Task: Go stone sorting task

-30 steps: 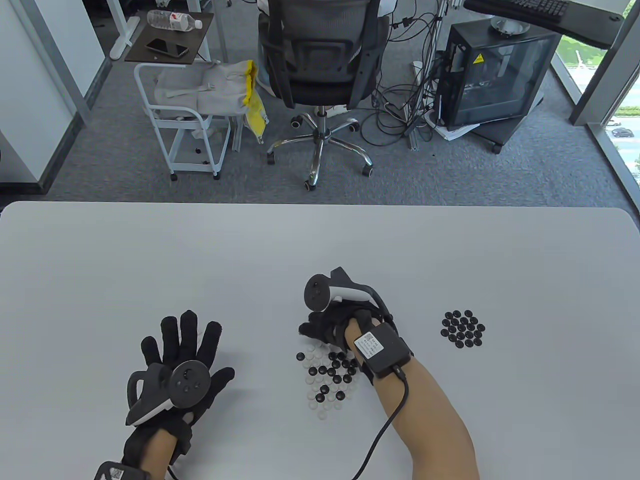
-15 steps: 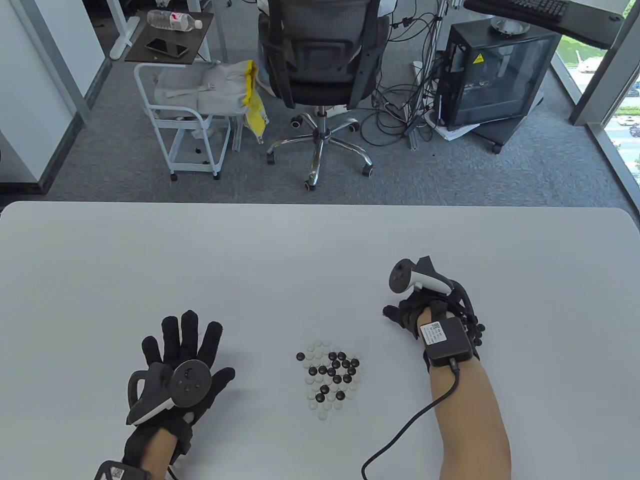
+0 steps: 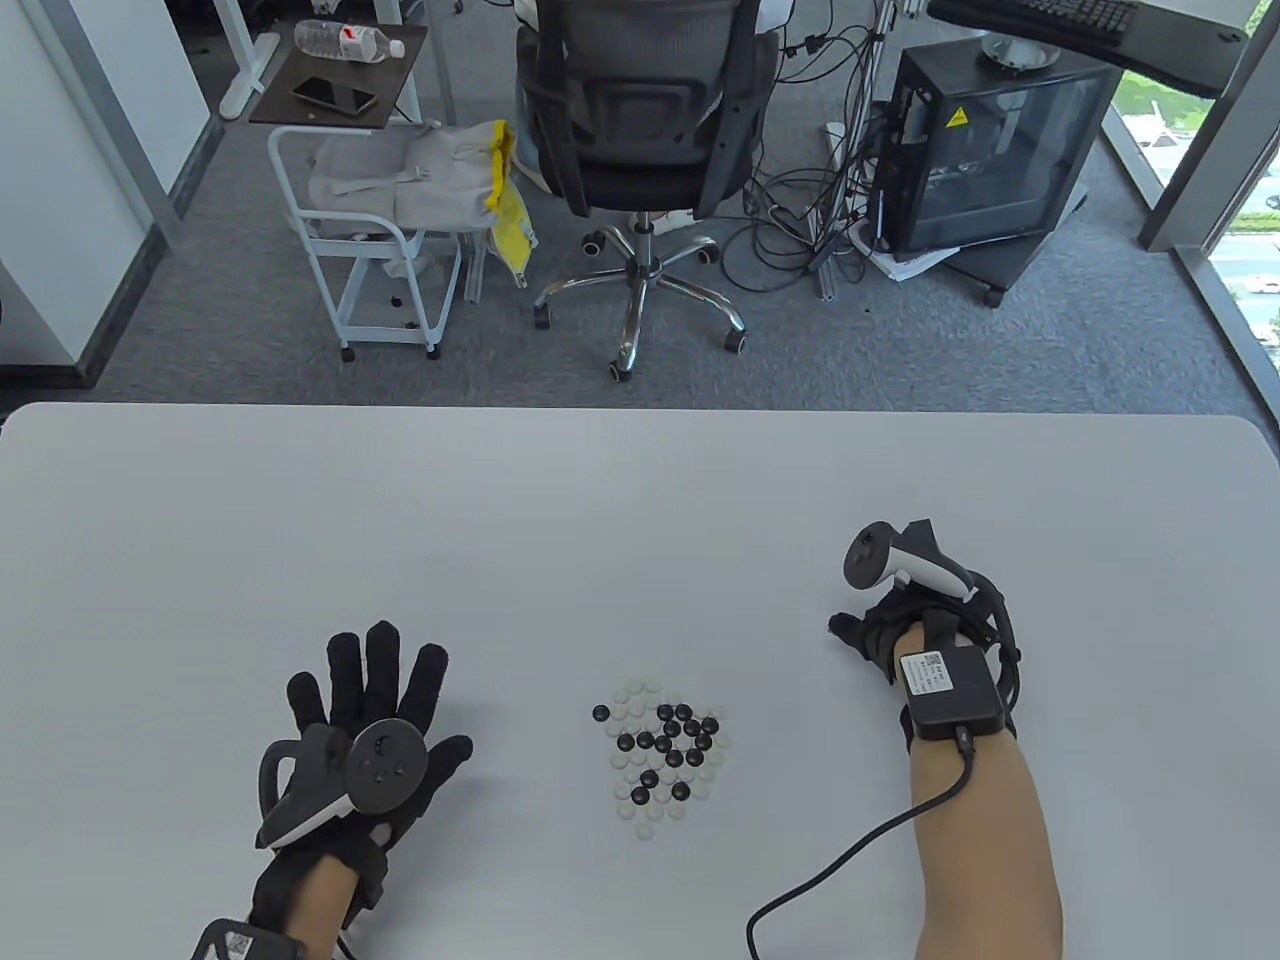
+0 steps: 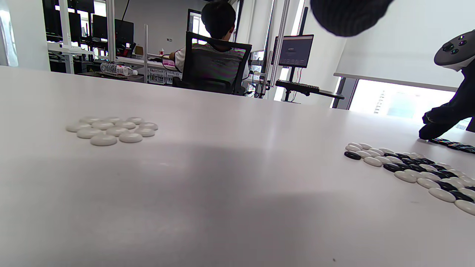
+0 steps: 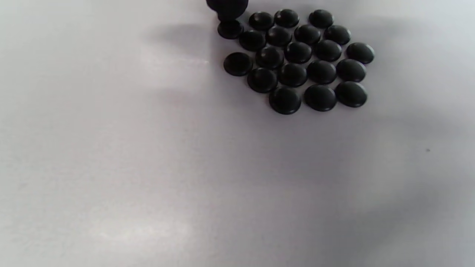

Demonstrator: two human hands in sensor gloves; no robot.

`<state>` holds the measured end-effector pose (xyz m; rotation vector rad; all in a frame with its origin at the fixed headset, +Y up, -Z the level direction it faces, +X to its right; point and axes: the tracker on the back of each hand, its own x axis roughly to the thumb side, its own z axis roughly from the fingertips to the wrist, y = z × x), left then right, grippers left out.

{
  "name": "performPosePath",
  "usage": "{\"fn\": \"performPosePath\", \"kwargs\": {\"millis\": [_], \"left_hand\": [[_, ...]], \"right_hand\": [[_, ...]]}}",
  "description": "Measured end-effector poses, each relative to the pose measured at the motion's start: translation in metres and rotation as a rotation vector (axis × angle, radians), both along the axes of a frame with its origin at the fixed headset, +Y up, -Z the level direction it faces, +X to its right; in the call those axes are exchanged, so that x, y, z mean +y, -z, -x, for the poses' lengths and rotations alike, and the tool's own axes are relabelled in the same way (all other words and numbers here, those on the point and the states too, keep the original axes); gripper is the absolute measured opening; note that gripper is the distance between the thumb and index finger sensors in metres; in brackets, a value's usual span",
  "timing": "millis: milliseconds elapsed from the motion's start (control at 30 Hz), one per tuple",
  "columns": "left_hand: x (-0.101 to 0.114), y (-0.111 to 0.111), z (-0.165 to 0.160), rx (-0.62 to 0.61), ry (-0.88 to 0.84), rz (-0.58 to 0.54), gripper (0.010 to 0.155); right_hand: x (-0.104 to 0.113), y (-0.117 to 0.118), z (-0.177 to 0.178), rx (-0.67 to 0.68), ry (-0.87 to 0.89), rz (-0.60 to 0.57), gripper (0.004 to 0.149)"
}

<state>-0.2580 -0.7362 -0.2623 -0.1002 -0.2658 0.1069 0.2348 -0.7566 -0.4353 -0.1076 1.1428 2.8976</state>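
A mixed heap of black and white Go stones [image 3: 662, 752] lies in the middle of the white table, also seen low at the right of the left wrist view [image 4: 412, 170]. A small group of white stones [image 4: 111, 129] sits apart to the left. My left hand [image 3: 375, 680] lies flat with fingers spread, holding nothing. My right hand [image 3: 868, 635] hovers over the black-stone cluster [image 5: 300, 63], hiding it in the table view. Its curled fingertips [image 5: 227, 6] hold one black stone [image 5: 230, 29] at the cluster's left edge.
The table [image 3: 640, 500] stretches wide and bare behind both hands. A cable [image 3: 850, 860] trails from my right wrist toward the near edge. Beyond the far edge stand an office chair [image 3: 640, 130], a white cart [image 3: 370, 240] and a computer case [image 3: 985, 150].
My right hand has left the mixed heap and travelled right to the black cluster, carrying a stone. The left hand has stayed flat in place.
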Motion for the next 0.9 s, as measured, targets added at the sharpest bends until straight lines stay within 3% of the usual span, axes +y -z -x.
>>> {"fn": "performPosePath", "kwargs": {"millis": [200,533,733,900], "left_hand": [[0.000,0.000,-0.001,-0.003,0.004,0.003,0.084],[0.000,0.000,-0.001,-0.002,0.007,0.008,0.084],[0.002,-0.001,0.003,0.009,-0.011,0.003,0.084],[0.005,-0.002,0.004,0.014,-0.027,-0.007,0.084]], "right_hand": [[0.017,-0.002,0.025,0.104,0.067,-0.050,0.071],[0.032,-0.035,0.146,0.527,0.340,-0.022,0.069],[0.020,-0.059,0.211,0.717,0.369,0.027,0.069],[-0.006,-0.062,0.236,0.749,0.333,0.074,0.069]]}}
